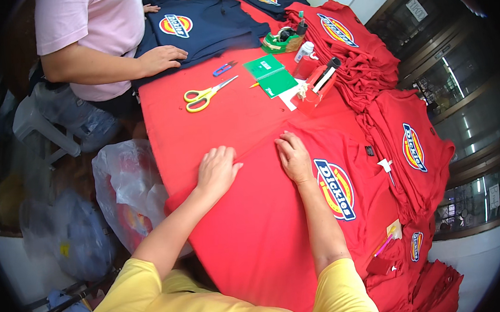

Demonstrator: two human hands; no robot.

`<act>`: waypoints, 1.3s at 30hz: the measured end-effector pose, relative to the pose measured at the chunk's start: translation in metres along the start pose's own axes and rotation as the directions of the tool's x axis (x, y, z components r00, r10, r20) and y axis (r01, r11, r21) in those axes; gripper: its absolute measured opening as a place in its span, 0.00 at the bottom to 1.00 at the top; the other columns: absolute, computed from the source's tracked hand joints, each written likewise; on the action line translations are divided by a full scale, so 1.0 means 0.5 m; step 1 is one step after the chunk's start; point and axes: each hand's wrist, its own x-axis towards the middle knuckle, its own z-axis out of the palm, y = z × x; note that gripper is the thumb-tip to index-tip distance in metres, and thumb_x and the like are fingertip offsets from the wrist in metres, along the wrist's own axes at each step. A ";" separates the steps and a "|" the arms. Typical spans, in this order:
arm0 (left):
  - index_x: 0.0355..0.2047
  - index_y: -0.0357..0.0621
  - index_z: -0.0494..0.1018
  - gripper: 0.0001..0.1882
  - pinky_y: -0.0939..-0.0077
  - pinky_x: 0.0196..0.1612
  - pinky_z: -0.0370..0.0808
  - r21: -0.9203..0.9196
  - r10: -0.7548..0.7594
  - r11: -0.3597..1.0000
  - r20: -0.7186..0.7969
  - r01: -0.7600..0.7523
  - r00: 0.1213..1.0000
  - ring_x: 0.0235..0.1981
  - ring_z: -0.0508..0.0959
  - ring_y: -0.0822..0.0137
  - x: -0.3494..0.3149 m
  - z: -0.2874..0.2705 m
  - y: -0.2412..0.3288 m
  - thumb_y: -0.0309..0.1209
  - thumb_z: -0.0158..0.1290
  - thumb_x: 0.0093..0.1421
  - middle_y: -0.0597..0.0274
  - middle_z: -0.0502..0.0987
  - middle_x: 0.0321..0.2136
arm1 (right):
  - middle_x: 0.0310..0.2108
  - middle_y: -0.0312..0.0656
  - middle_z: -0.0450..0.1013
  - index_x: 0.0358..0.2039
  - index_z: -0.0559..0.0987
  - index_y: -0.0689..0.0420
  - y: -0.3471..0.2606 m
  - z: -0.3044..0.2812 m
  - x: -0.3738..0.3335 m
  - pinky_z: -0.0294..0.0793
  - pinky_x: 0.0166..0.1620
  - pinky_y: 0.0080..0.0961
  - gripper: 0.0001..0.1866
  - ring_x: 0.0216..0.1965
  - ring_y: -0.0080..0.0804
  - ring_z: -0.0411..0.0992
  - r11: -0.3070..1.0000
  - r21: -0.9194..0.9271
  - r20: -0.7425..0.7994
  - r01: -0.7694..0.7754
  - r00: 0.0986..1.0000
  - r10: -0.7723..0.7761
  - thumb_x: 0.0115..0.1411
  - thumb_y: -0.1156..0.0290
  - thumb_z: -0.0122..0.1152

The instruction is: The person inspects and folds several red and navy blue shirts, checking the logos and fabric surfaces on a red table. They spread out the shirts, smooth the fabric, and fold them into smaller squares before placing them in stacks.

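A red T-shirt [254, 213] with a round yellow, white and blue print [334, 189] lies spread over the red-covered table in front of me. My left hand [217, 170] rests on the cloth near the shirt's left part, thumb held apart from the fingers. To the right of it, my right hand [294, 156] lies on the shirt close to its far edge, left of the print. The right fingers are slightly bent and press on the fabric; the thumb is mostly hidden. Neither hand visibly grips anything.
Yellow-handled scissors [202, 96], blue thread snips [224, 69], a green booklet [273, 76] and tape dispensers [281, 39] sit beyond my hands. Folded red shirts [365, 67] line the right. Another person's hand [165, 59] rests on a navy shirt [206, 28]. Plastic bags [127, 182] stand left.
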 end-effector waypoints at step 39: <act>0.33 0.37 0.76 0.15 0.65 0.42 0.76 -0.163 -0.140 0.948 0.559 0.274 0.817 0.38 0.80 0.56 0.211 0.053 0.029 0.32 0.66 0.49 0.49 0.80 0.32 | 0.39 0.43 0.66 0.35 0.75 0.54 -0.004 0.053 0.085 0.63 0.48 0.45 0.09 0.47 0.43 0.66 0.891 0.086 -0.234 -0.446 0.860 0.453 0.55 0.68 0.63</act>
